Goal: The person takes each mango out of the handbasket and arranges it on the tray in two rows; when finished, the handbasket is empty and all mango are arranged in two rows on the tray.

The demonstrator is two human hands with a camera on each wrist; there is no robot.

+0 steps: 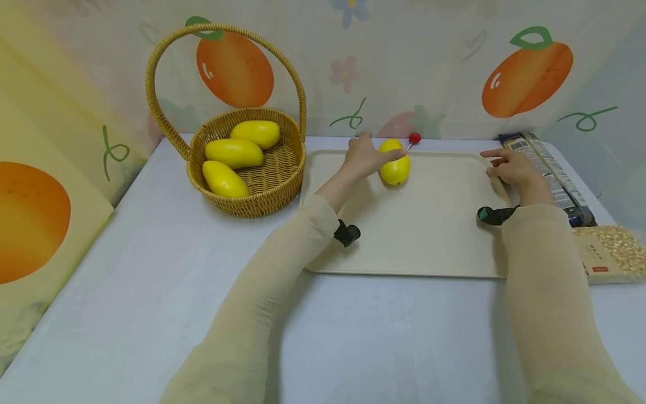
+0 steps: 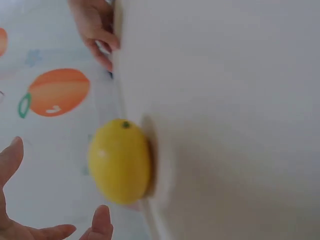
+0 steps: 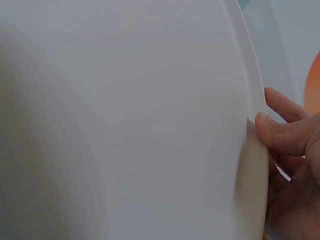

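Note:
A yellow lemon (image 1: 395,168) lies on the beige tray (image 1: 419,235) near its far edge. Around it, my left hand (image 1: 364,157) is spread with thumb and fingers apart; the left wrist view shows a gap between the fingertips (image 2: 101,217) and the lemon (image 2: 120,162). At the tray's right far corner, my right hand (image 1: 515,171) grips the rim. Its thumb (image 3: 280,134) presses on top of the tray's rim (image 3: 257,170) while the other fingers sit outside and partly behind it.
A wicker basket (image 1: 275,199) with a tall handle holds several long yellow fruits (image 1: 234,153), left of the tray. A red lollipop (image 1: 414,138) is behind the lemon. On the right lie a dark printed packet (image 1: 552,174) and a bag of pale grains (image 1: 613,252).

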